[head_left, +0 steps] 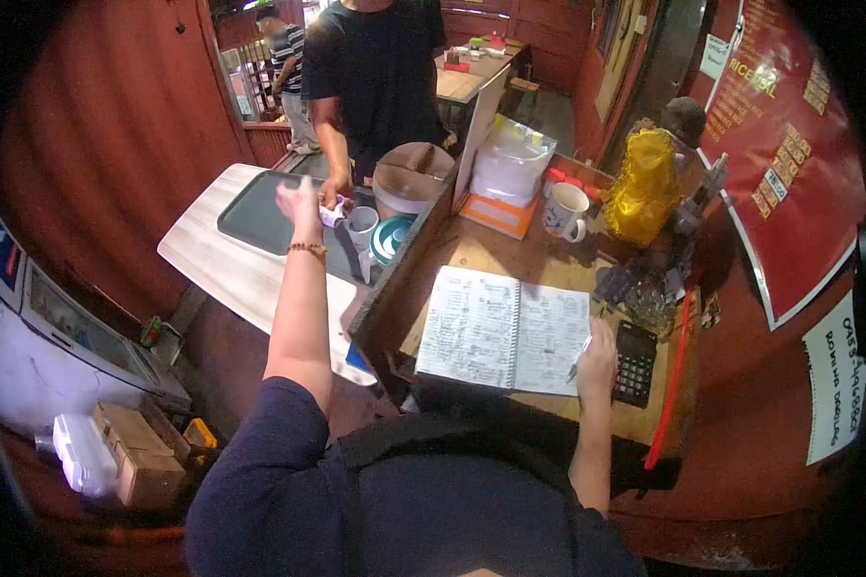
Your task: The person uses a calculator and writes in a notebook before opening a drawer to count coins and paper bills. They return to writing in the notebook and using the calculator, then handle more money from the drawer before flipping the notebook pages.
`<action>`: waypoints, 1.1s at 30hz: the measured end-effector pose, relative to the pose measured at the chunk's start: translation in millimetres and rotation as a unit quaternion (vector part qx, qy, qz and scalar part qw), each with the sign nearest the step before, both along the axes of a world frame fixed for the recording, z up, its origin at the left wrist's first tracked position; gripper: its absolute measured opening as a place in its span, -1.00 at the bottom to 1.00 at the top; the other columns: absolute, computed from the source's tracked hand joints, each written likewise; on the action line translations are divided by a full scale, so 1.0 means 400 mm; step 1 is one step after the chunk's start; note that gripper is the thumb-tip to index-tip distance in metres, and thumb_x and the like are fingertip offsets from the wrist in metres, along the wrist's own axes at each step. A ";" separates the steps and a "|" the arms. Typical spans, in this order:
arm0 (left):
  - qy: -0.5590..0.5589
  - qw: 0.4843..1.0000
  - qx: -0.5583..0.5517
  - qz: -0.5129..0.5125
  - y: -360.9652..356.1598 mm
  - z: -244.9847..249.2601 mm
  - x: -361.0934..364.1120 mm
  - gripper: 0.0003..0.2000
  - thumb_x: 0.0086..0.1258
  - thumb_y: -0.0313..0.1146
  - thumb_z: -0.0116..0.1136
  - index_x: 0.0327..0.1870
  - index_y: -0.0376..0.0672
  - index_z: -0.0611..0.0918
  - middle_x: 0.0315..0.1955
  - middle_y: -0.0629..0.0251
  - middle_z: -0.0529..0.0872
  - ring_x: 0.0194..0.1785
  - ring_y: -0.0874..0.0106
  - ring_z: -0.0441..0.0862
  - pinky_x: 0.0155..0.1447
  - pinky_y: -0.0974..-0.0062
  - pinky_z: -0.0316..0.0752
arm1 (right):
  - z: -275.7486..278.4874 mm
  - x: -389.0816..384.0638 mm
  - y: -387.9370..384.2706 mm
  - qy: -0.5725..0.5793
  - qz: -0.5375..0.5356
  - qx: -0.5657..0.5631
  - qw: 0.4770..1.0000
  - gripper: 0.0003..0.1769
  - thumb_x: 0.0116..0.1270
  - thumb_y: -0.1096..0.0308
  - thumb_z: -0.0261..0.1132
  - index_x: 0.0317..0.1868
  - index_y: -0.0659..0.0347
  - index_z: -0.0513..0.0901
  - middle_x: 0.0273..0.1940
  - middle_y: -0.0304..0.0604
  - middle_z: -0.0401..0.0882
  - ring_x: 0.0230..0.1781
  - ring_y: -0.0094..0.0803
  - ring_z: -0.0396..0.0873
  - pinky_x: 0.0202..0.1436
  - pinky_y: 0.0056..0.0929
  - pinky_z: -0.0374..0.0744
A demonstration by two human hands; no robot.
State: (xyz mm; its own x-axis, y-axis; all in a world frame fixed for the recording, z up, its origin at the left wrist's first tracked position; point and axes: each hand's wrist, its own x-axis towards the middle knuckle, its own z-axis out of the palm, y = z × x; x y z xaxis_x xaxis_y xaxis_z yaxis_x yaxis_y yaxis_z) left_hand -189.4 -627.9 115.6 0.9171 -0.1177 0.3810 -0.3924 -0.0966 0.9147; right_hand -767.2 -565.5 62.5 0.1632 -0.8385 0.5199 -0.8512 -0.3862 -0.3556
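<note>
At far left, a white foam box [85,454] lies beside a brown cardboard box [137,452], below a pale appliance [53,351]. Further right, a pale wood-grain board [207,229] carries a dark grey rectangular tray [250,219]. The left hand [300,204], a beaded bracelet at its wrist, is stretched out over the tray; its fingers are blurred, so whether they are spread or closed cannot be told. Just beside it is a small purple-and-white folded paper [333,212], at the fingers of another person's hand [337,186]; whether the left hand touches the paper is unclear. Next come a pale cup [363,221] and a round teal lid [392,240], with a round brown container [414,176] behind them.

On the brown wooden desk [433,248], an open white spiral notebook [481,327] shows handwritten pages. An orange-and-white box [498,213] sits under a clear plastic bag of white contents [513,159], near a white patterned mug [565,212]. The right hand [598,361] is closed round a slim light-coloured pen [579,363] at the notebook's right edge, just beside a black calculator [635,363].
</note>
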 end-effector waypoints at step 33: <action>0.035 0.808 0.448 -0.382 0.904 -1.004 0.002 -0.68 0.04 -0.29 0.42 -0.36 -0.30 0.54 -0.48 0.18 0.64 -0.43 0.36 0.59 -0.31 0.33 0.49 | -0.647 -0.380 0.210 -0.038 -0.375 0.350 0.857 -0.45 0.47 0.14 -0.16 0.34 0.30 0.26 0.35 0.06 0.21 0.37 -0.15 0.18 0.42 -0.28 0.12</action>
